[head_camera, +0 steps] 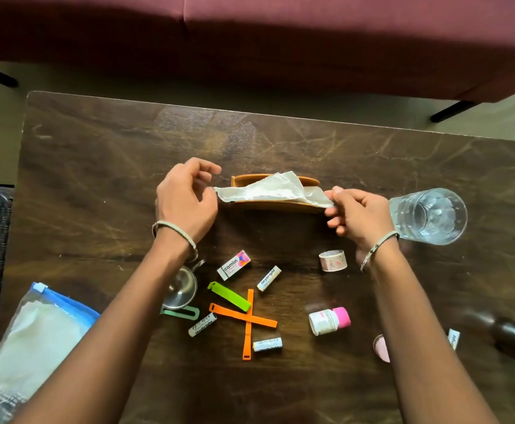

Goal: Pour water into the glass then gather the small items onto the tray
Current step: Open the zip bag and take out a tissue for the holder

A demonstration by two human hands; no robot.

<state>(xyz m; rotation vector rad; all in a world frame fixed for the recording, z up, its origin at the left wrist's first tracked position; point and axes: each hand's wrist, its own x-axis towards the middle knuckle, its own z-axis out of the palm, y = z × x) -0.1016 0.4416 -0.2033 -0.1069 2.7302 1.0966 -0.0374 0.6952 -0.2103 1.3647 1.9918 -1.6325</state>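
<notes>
The glass [427,215] stands on the counter [97,179] just right of the tray [308,180] and looks filled with water, so pouring seems done. Gathering looks unstarted: the Camlin box [233,265], battery [269,278], tape roll [332,261], orange clips [244,315] and pink-capped bottle [328,321] lie loose. The left hand [189,200] and right hand [357,212] each pinch an end of a thin paper sheet [274,191], held over the orange-brown tray.
</notes>
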